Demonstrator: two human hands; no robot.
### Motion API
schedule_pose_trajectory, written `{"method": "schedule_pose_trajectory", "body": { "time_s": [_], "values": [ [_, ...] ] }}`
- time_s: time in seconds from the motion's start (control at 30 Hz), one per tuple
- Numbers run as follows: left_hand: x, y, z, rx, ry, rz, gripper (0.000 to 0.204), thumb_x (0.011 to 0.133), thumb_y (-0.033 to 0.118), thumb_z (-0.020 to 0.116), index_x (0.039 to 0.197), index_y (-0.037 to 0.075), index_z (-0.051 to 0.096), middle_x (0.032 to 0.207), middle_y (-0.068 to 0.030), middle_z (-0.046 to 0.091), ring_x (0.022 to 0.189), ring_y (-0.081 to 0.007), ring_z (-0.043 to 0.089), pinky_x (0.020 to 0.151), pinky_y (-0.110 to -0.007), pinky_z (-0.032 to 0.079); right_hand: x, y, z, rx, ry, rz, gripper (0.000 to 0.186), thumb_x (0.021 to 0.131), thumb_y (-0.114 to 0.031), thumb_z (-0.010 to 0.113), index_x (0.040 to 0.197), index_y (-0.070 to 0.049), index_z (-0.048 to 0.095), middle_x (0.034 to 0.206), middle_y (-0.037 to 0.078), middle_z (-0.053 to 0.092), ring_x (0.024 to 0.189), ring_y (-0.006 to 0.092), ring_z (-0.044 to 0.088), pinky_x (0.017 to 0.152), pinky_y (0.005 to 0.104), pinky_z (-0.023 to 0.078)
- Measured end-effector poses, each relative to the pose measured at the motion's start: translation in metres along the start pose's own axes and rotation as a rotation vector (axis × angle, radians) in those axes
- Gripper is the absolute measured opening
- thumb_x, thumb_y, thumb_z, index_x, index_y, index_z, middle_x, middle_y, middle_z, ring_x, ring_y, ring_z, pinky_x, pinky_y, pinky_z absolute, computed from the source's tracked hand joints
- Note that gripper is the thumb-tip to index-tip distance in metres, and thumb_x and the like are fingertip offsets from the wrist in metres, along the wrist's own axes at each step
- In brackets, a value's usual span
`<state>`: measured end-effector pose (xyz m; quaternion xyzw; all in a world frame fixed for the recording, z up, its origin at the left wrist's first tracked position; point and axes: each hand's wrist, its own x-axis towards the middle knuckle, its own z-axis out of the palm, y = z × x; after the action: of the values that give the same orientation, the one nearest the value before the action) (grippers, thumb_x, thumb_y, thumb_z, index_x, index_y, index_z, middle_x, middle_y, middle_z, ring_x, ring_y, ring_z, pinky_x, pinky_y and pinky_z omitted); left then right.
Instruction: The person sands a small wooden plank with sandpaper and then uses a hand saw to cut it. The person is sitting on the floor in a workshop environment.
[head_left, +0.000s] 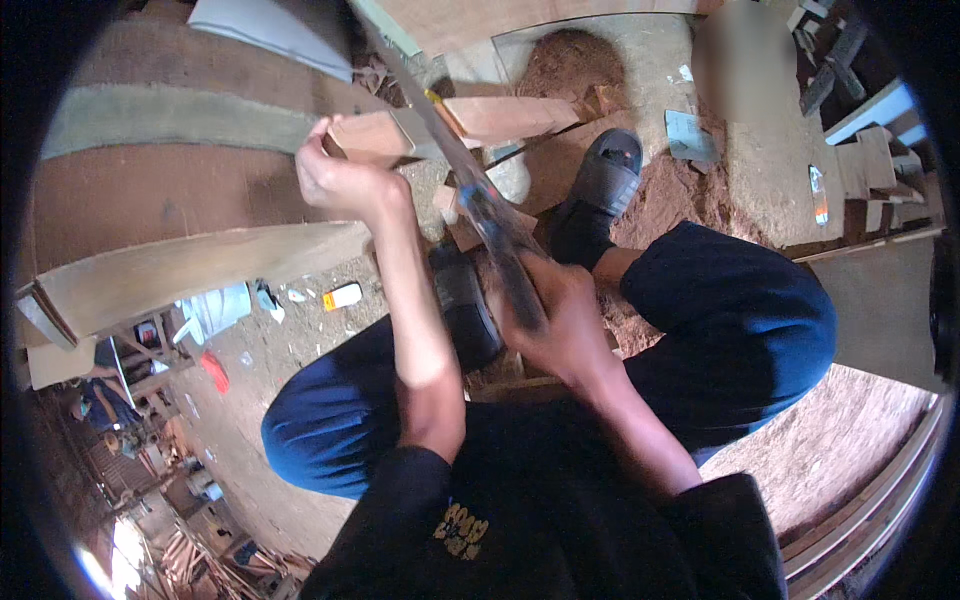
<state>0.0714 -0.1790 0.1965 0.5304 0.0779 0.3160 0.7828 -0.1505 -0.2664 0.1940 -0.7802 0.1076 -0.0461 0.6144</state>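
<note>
My right hand (555, 315) is wrapped round the dark handle of a long, narrow tool (440, 135). Its thin grey blade runs up and to the left, and I see it nearly edge on, so its exact kind is unclear. My left hand (345, 180) has its fingers curled at the left end of a pale wooden piece (370, 138). The blade crosses over that wood, and a similar light wooden length (510, 118) shows on its other side; whether both are one piece is hidden.
Large brown boards (190, 190) stand at the left. My sandalled foot (610, 175) rests among reddish sawdust (575, 75). A white and yellow box (342, 296), a red scrap (214, 371) and an orange-white packet (819, 195) lie on the floor. Another person (105, 405) is far left.
</note>
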Motion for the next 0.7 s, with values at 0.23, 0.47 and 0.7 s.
{"method": "schedule_pose_trajectory", "body": {
  "time_s": [0.23, 0.47, 0.7],
  "values": [
    [0.008, -0.001, -0.006, -0.052, 0.024, -0.043, 0.028, 0.079, 0.016, 0.048, 0.085, -0.007, 0.062, 0.082, -0.0142, 0.061, 0.080, -0.0249, 0.061, 0.075, -0.037, 0.050, -0.046, -0.001, -0.010, -0.041, -0.001, -0.040, 0.012, 0.071, -0.008, 0.068, 0.078, -0.002, 0.060, 0.065, 0.017, 0.059, 0.062, 0.0326, 0.064, 0.058, 0.0365, 0.050],
    [-0.001, 0.005, 0.013, 0.034, -0.006, -0.007, 0.028, 0.080, 0.016, 0.046, 0.085, -0.007, 0.060, 0.087, -0.0155, 0.061, 0.078, -0.0246, 0.059, 0.073, -0.036, 0.049, 0.000, -0.004, -0.003, -0.142, 0.061, -0.090, 0.013, 0.074, -0.011, 0.066, 0.077, -0.002, 0.057, 0.064, 0.017, 0.057, 0.061, 0.0363, 0.061, 0.056, 0.0399, 0.047],
    [0.027, -0.007, 0.007, 0.066, 0.051, -0.035, 0.029, 0.080, 0.017, 0.048, 0.089, -0.007, 0.062, 0.092, -0.0169, 0.060, 0.084, -0.0283, 0.060, 0.074, -0.041, 0.050, -0.036, -0.006, -0.014, -0.018, -0.024, 0.043, 0.012, 0.075, -0.011, 0.066, 0.078, -0.002, 0.058, 0.063, 0.014, 0.057, 0.055, 0.0235, 0.057, 0.054, 0.0358, 0.045]
  ]
}}
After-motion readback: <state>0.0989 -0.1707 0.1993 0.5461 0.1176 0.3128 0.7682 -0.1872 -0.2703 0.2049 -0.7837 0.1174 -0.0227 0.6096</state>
